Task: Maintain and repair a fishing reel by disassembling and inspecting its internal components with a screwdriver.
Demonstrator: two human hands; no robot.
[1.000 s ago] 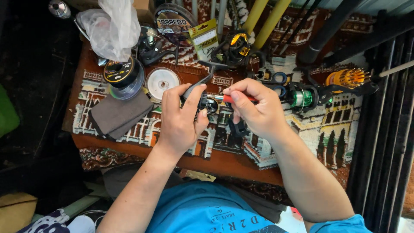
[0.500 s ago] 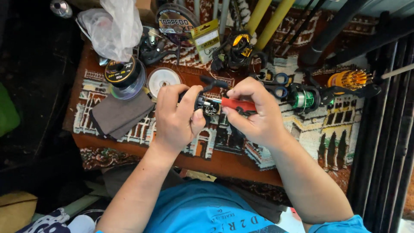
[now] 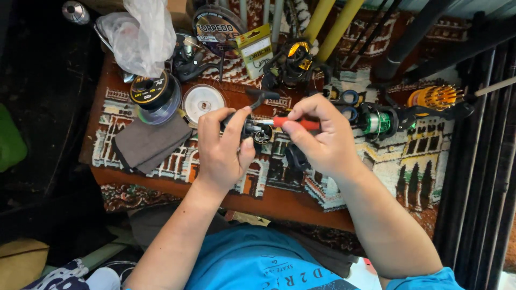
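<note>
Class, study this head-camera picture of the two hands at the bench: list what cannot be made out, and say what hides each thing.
Head view only:
1. Small black fishing reel: its body is largely covered by the left hand.
2. Red-handled screwdriver: the handle's rear is wrapped by the right hand; its tip against the reel is too small to see.
3. Yellow rods: cut off by the top edge.

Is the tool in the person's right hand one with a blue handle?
No. The right hand holds a screwdriver with a red handle, its tip at the black reel in the left hand.
</note>
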